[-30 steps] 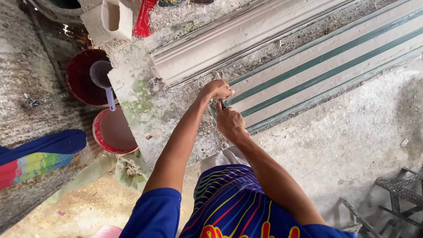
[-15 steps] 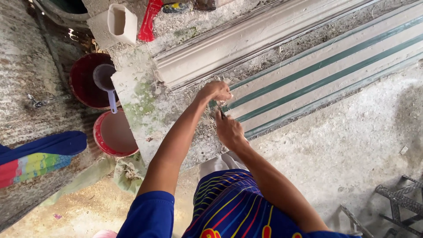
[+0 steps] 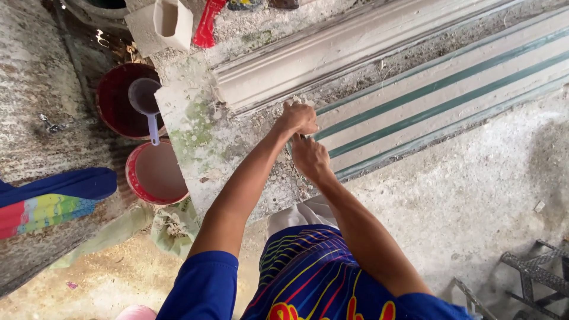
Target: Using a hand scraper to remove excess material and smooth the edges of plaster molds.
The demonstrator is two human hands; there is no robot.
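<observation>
Both hands, left hand and right hand, fisted at the green-striped mould end, contents untellable.

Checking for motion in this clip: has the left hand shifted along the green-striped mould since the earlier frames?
No. The left hand sits at the near end of the green-striped mould, beside the white moulding, just as before; only the camera view shifted slightly.
</observation>
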